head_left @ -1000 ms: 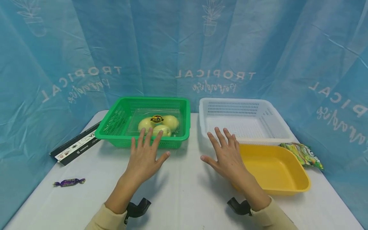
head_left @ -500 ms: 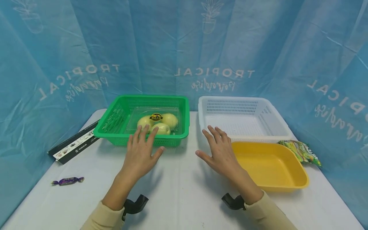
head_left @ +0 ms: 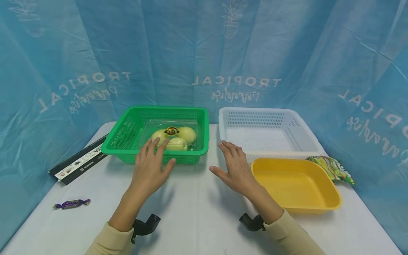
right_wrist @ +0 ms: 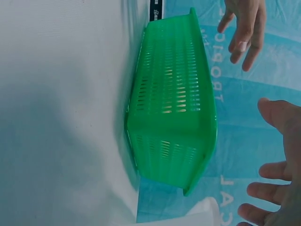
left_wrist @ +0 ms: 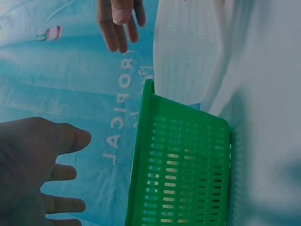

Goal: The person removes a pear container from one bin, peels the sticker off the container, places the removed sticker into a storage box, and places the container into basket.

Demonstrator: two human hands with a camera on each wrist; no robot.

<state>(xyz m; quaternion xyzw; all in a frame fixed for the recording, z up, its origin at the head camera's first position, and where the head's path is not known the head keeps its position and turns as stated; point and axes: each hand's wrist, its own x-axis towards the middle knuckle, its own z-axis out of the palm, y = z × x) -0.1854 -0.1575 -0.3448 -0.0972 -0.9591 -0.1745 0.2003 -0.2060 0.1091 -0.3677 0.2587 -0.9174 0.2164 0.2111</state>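
Observation:
My left hand [head_left: 149, 171] hovers above the table before the green basket [head_left: 122, 153], its fingers spread and holding nothing. In that basket lies a clear plastic box of pale yellow-green fruit [head_left: 186, 134] with a dark label. Over the table between the green and white baskets is my right hand [head_left: 235, 171], fingers loosely extended and holding nothing. It is nearest to the white basket [head_left: 267, 154] and the yellow tray [head_left: 294, 187]. Both wrist views show the green basket from the side, with the hands apart from it.
A purple-wrapped candy [head_left: 72, 204] lies on the table's left side. Behind it a long black-and-white box [head_left: 79, 161] slants against the green basket. A green snack bag [head_left: 333, 169] sits right of the yellow tray. Blue curtain [head_left: 204, 53] hangs round the white table [head_left: 197, 226].
Both hands have drifted slightly left in the head view, and their fingers have drawn a bit closer together. The baskets, tray and candy have kept their places apart from a small view shift.

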